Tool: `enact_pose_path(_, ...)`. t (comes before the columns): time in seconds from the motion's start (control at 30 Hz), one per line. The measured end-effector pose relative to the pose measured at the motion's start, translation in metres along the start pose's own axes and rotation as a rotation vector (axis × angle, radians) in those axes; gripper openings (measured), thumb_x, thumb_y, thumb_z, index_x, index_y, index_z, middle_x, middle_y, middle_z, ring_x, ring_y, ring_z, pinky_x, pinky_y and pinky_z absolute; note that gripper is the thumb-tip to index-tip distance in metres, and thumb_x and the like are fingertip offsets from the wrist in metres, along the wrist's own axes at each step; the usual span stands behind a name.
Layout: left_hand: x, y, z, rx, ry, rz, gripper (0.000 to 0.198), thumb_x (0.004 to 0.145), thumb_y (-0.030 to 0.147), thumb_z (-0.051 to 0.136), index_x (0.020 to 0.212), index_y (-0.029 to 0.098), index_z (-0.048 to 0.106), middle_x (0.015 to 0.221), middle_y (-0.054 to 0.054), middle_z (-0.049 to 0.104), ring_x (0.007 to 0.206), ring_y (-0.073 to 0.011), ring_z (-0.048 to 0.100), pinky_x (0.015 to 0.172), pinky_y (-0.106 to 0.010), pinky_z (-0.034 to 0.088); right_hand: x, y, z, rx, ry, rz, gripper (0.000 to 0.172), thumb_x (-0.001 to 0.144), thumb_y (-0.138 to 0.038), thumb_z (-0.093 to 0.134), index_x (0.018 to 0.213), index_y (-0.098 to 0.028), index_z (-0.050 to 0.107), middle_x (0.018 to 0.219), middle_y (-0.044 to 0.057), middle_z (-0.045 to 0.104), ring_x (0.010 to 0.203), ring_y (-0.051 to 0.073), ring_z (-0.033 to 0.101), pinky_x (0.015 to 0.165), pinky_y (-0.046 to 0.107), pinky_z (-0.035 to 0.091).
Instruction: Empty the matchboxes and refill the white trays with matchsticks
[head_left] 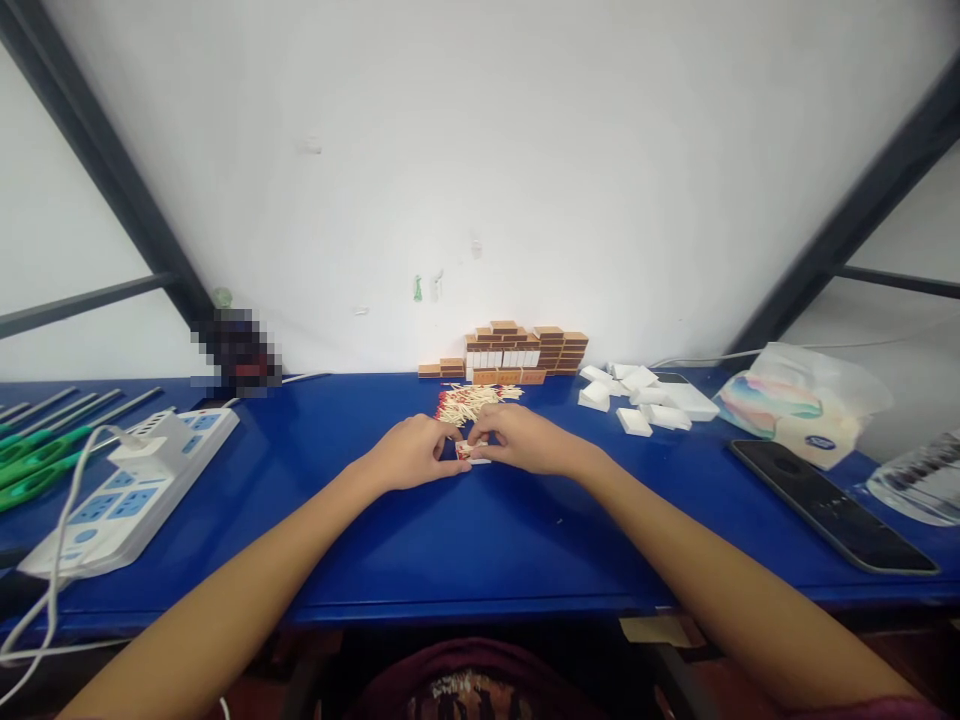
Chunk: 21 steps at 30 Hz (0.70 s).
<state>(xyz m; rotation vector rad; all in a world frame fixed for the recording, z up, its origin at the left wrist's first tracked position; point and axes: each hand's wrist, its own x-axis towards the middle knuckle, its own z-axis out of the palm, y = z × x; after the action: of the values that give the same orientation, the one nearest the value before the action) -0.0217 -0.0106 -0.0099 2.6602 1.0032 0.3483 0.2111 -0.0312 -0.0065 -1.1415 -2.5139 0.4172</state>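
A small white matchbox tray (pixel 480 460) with red-tipped matches in it lies between my hands on the blue table. My left hand (pixel 424 452) grips its left end between thumb and fingers. My right hand (pixel 517 437) has its fingers pressed together over the matches at the tray's right side; whether they pinch matches or the tray is too small to tell. Just behind my hands spreads a loose pile of matches (pixel 466 402). Against the wall stand stacked brown matchboxes (pixel 562 350), with a row of white-sided ones (pixel 502 358) among them.
Several white trays (pixel 634 421) lie scattered at the right, near a tissue pack (pixel 795 400), a black phone (pixel 832 505) and a clear plastic bottle (pixel 919 480). At the left are a power strip (pixel 142 500), a white cable and green-handled tools (pixel 37 460).
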Motion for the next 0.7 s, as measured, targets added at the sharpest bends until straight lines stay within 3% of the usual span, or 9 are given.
enact_pose_path(0.3, 0.001, 0.001, -0.001, 0.017, -0.003, 0.002, 0.042, 0.088, 0.061, 0.067, 0.098, 0.02, 0.073, 0.07, -0.001, 0.067, 0.06, -0.0155, 0.059, 0.054, -0.026, 0.032, 0.0, 0.004, 0.004, -0.047, 0.009, 0.007, 0.006, 0.092, -0.017, 0.069, 0.09, -0.018, 0.075, 0.094, 0.007, 0.068, 0.084, 0.018, 0.059, 0.072, 0.027, 0.038)
enact_pose_path(0.5, 0.001, 0.003, -0.001, 0.033, 0.037, 0.055, 0.034, 0.089, 0.054, 0.068, 0.094, 0.02, 0.069, 0.068, 0.001, 0.065, 0.058, -0.0143, 0.057, 0.055, -0.027, 0.032, -0.001, -0.006, 0.001, -0.053, 0.045, 0.034, 0.011, 0.095, -0.026, 0.068, 0.089, -0.017, 0.071, 0.093, 0.006, 0.067, 0.083, 0.017, 0.058, 0.071, 0.027, 0.038)
enact_pose_path(0.7, 0.0, 0.005, -0.002, 0.089, 0.056, 0.076, 0.029, 0.09, 0.05, 0.068, 0.09, 0.02, 0.067, 0.068, 0.001, 0.064, 0.058, -0.0145, 0.056, 0.055, -0.027, 0.03, 0.0, -0.006, 0.002, -0.057, 0.057, 0.013, 0.011, 0.095, -0.023, 0.067, 0.086, -0.017, 0.069, 0.091, 0.005, 0.066, 0.081, 0.016, 0.057, 0.071, 0.027, 0.038)
